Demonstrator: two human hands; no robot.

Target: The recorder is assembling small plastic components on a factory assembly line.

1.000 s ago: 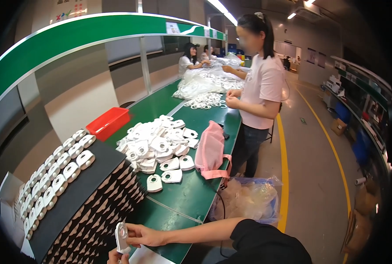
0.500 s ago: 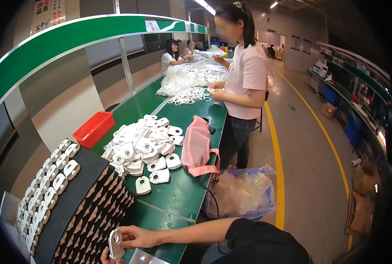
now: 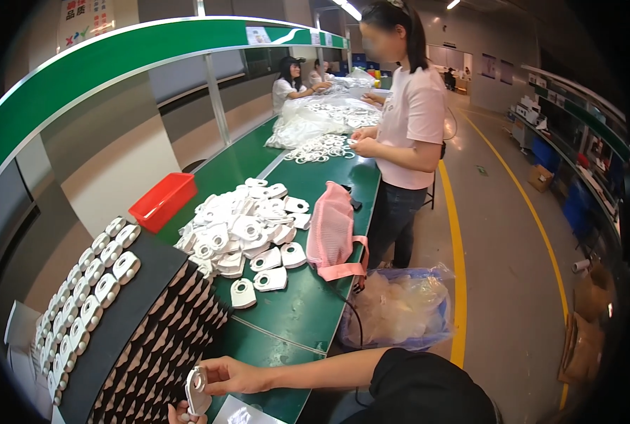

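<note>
Near the bottom edge, my right hand (image 3: pixel 234 374) pinches the upper side of a white plastic part (image 3: pixel 198 394) with a rounded end and a ring-shaped hole. Only the fingertips of my left hand (image 3: pixel 181 413) show; they close on the lower end of that same part, and the rest is cut off by the frame. Just left of both hands rises a tall stack of black trays (image 3: pixel 149 283), its top rows filled with similar white parts (image 3: pixel 107 288). Beyond lies a loose pile of these white parts (image 3: pixel 248 226) on the green table (image 3: pixel 280 318).
A red bin (image 3: pixel 163 201) stands behind the pile. To its right lies a pink mesh bag (image 3: pixel 331 226). A lined blue crate (image 3: pixel 400 311) sits on the floor beside the table. A co-worker (image 3: pixel 414 120) stands by white rings (image 3: pixel 318 150). A pale sheet (image 3: pixel 244 411) lies by my right forearm.
The whole view has shifted, so the scene sits slightly further right. Both my hands still hold the white part, which leans a little differently.
</note>
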